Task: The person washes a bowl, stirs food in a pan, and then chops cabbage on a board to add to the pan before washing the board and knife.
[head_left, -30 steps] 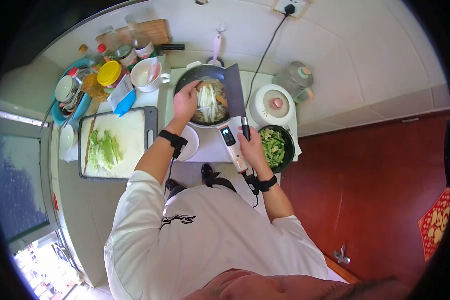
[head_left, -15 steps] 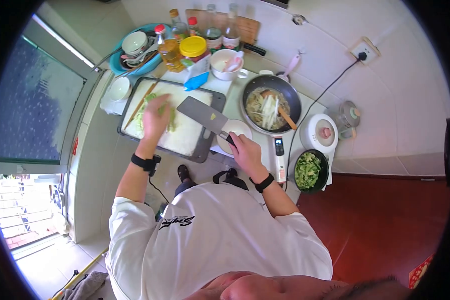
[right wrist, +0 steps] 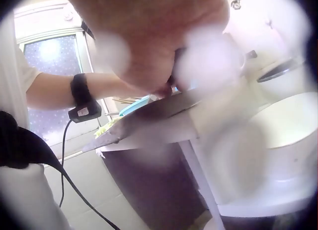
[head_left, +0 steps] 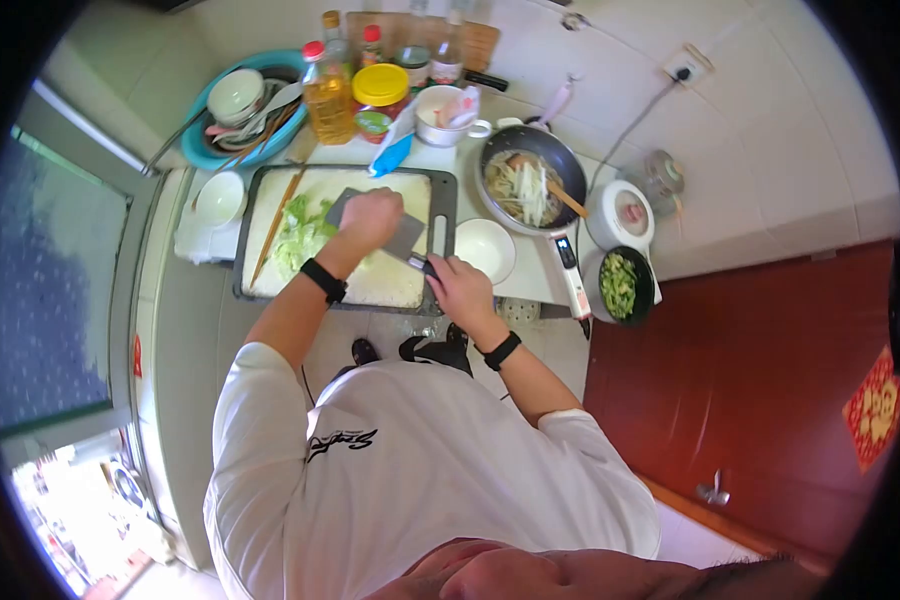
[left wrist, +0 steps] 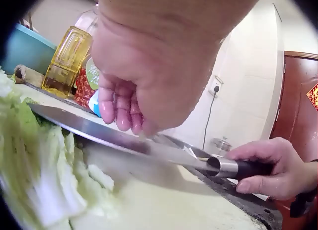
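Cleaver point(left wrist: 89, 130) hangs over the cutting board point(head_left: 444, 195), gripped by the right hand point(head_left: 462, 290), with fingers and thumb around its black handle point(left wrist: 254, 168). Above the blade is the left hand point(head_left: 373, 215), fingers bent down to it; whether they pinch it I cannot tell. Pale green cabbage point(head_left: 300, 235) lies on the board beside the blade, near a wooden stick point(head_left: 278, 228). A white bowl point(head_left: 485, 250) stands beside the board, with a pan point(head_left: 577, 172) of food beyond.
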